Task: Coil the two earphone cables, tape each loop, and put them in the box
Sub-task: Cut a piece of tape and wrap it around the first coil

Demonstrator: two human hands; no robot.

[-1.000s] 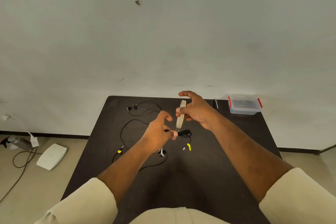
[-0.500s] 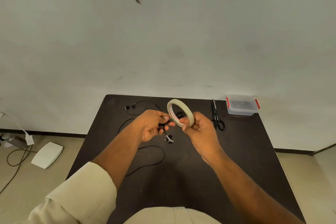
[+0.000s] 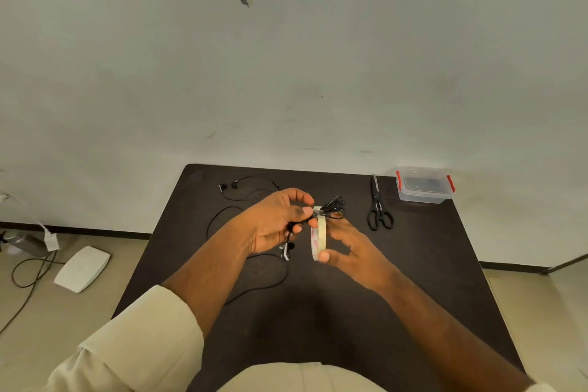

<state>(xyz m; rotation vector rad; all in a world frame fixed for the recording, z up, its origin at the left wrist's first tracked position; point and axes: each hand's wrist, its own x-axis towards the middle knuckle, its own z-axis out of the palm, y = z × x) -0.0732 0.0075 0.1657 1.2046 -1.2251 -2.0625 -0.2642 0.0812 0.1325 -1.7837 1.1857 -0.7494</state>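
Since the earlier frame your right hand (image 3: 353, 251) turned the tape roll (image 3: 319, 239) edge-on | left hand (image 3: 280, 223) pinches the coiled earphone cable (image 3: 332, 208) mid-table | keep tape taut, wrap squarely.

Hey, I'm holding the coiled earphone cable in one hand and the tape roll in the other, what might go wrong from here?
1. The left hand pinches the coiled cable at one spot only; if that pinch slackens, the loops may spring open before tape secures them.
2. The earbuds dangle below the left hand and might get caught in the tape roll.
3. The scissors lie on the table while both hands are full, so cutting could be awkward.
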